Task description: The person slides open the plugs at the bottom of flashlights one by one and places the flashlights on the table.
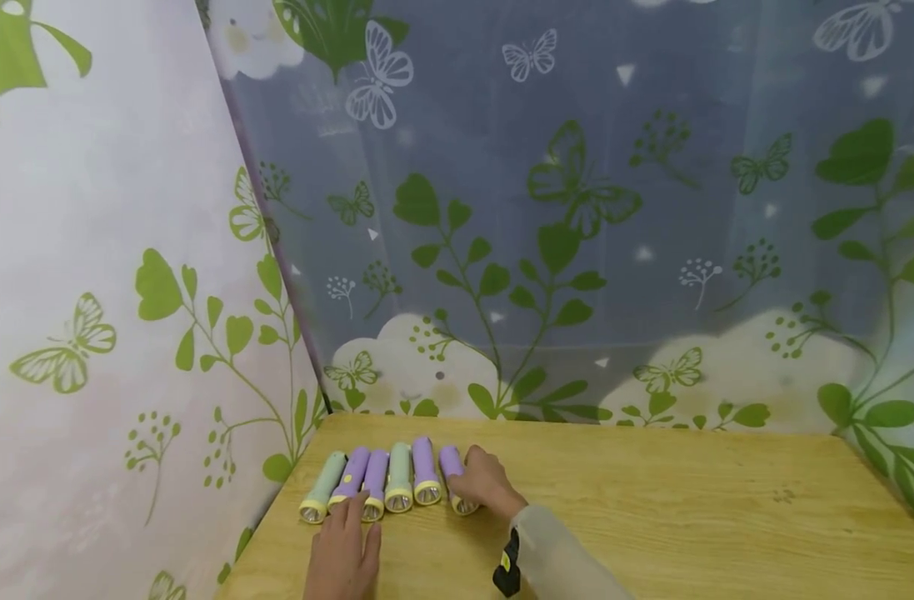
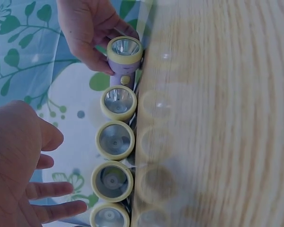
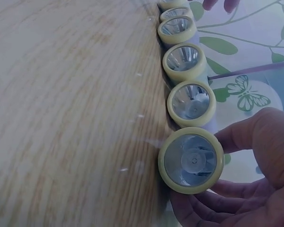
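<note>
Right hand: we see the right hand [image 1: 489, 483] curled around the end purple flashlight [image 1: 452, 464], thumb on one side and fingers on the other.
Left hand: our left hand [image 1: 342, 546] has its fingers extended and apart, gripping nothing, near the lens ends at the row's left; we cannot tell whether it touches them.
Flashlight row: on the table [image 1: 689, 508] we have, from the left, a pale green flashlight [image 1: 325, 486], two purple flashlights [image 1: 376, 471], another green flashlight [image 1: 400, 475] and a purple flashlight [image 1: 423, 465], then the gripped one just beside it.
Lenses: all face us, ringed in yellow.
Right wrist: we wear a black strap [image 1: 507, 567] over a pale sleeve [image 1: 565, 558].
</note>
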The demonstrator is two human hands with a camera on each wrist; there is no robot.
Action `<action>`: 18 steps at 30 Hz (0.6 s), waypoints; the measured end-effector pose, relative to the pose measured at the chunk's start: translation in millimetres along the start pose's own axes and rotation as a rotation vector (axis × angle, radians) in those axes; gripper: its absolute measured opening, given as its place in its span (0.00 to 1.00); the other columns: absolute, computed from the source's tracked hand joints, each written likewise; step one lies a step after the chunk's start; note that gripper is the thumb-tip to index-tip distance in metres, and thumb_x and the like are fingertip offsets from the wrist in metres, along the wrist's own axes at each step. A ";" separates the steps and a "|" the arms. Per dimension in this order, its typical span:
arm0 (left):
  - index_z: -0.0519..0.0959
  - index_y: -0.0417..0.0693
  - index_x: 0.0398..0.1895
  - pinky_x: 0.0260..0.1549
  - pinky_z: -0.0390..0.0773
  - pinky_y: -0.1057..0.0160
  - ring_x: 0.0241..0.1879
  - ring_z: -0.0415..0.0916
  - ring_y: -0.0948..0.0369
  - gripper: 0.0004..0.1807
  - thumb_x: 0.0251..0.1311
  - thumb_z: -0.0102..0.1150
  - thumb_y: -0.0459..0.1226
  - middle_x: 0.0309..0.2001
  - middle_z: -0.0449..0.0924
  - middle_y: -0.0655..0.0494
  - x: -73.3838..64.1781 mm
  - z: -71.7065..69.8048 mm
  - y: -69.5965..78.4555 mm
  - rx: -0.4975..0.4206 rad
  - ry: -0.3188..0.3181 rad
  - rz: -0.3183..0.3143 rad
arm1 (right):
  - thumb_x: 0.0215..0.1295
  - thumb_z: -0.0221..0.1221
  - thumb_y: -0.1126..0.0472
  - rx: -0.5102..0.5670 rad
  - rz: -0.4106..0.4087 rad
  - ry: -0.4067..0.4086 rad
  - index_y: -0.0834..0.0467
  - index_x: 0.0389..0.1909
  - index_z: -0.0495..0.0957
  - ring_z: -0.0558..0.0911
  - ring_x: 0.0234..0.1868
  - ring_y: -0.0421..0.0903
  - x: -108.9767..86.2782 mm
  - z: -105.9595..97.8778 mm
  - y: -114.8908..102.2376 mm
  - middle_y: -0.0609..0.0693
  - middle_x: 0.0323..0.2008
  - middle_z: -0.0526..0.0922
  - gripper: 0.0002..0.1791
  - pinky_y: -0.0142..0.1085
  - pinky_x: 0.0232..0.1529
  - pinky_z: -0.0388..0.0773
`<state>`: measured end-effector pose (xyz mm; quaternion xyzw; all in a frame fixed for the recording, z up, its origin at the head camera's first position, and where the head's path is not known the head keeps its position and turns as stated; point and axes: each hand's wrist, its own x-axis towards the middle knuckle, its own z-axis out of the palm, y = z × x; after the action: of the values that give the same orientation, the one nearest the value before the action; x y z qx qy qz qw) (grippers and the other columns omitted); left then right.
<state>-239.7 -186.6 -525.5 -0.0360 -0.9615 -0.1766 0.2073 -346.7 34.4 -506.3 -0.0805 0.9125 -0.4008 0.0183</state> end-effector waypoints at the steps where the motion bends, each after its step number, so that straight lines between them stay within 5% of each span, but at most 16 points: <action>1: 0.73 0.42 0.64 0.43 0.79 0.38 0.52 0.80 0.41 0.24 0.67 0.61 0.39 0.55 0.79 0.40 -0.3 0.2 0.3 -0.001 0.003 0.003 | 0.51 0.61 0.63 0.002 -0.001 -0.001 0.62 0.30 0.70 0.69 0.27 0.48 -0.4 -0.5 0.5 0.53 0.26 0.72 0.10 0.37 0.27 0.66; 7: 0.74 0.41 0.62 0.41 0.80 0.39 0.51 0.81 0.43 0.24 0.64 0.63 0.37 0.53 0.81 0.40 -0.5 4.4 0.9 -0.006 0.088 0.070 | 0.53 0.62 0.62 0.057 0.022 -0.013 0.60 0.28 0.70 0.68 0.26 0.45 1.3 -4.0 5.7 0.50 0.24 0.69 0.09 0.34 0.25 0.64; 18: 0.75 0.39 0.60 0.40 0.80 0.42 0.46 0.82 0.44 0.23 0.63 0.65 0.36 0.50 0.82 0.40 11.8 6.0 11.8 -0.040 0.179 0.147 | 0.57 0.63 0.61 0.146 0.138 -0.041 0.65 0.44 0.77 0.79 0.35 0.49 7.4 -16.6 12.8 0.59 0.40 0.81 0.16 0.38 0.32 0.78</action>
<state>-251.1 -173.4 -521.9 -0.0945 -0.9302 -0.1828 0.3039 -357.3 53.8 -504.3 -0.0241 0.8836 -0.4623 0.0704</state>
